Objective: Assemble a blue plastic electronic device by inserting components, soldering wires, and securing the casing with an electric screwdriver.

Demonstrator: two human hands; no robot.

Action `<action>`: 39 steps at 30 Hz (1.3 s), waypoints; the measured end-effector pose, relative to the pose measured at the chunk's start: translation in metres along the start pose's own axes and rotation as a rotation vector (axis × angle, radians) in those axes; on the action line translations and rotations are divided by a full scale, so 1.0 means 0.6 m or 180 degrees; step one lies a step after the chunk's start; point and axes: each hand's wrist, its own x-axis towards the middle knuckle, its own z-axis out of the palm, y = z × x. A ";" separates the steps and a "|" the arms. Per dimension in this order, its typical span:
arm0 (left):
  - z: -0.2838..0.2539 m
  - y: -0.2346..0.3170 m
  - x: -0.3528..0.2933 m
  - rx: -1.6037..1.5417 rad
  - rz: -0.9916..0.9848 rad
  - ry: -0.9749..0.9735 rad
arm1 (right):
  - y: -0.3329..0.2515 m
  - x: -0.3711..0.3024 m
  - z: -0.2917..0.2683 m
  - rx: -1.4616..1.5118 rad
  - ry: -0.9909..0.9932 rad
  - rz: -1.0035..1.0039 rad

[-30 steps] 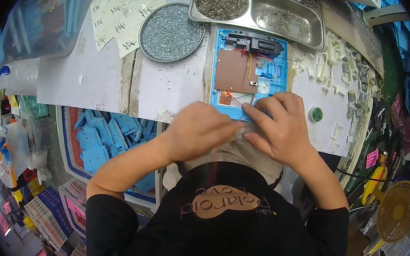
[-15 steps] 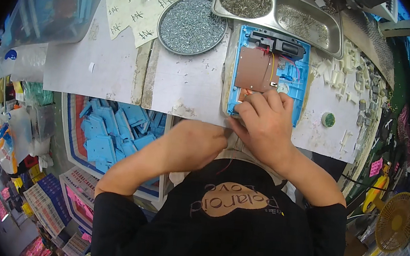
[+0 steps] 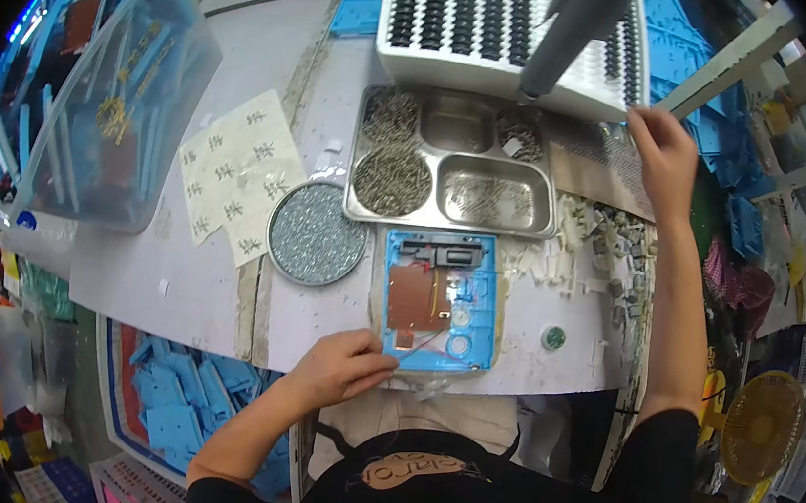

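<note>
A blue plastic housing [image 3: 486,304] lies open-side up at the table's front edge. Inside it are a brown board [image 3: 415,297], a black rectangular part [image 3: 452,255] and thin wires. At its lower left corner is my left hand [image 3: 342,368], thumb and fingers pinched together; wires run toward the fingertips, but what they pinch cannot be made out. Far to the right, my right arm is stretched forward. My right hand [image 3: 663,161] has its curled fingers on the front right corner of a white tray [image 3: 499,85] holding rows of black parts.
A steel compartment tray [image 3: 445,222] of small metal parts stands behind the housing. Left of it is a round dish [image 3: 318,233] of screws. White plastic pieces [image 3: 569,259] and a small green round container [image 3: 553,338] lie right. A dark grey hanging tool [image 3: 573,34] overhangs the white tray.
My right hand has left the housing and reached far forward to the white tray. My left hand has come up to the housing's lower left corner. The view has shifted forward.
</note>
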 end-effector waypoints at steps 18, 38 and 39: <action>0.015 0.007 0.001 -0.0072 -0.0204 0.0199 | 0.077 0.230 0.078 -0.2382 0.0238 -0.2410; 0.019 0.016 0.004 -0.0063 -0.0432 0.0227 | -0.116 -0.318 0.075 0.0201 -0.2666 -0.1121; 0.019 0.016 0.003 -0.0036 -0.0421 0.0244 | -0.112 -0.318 0.082 0.0125 -0.2640 -0.1369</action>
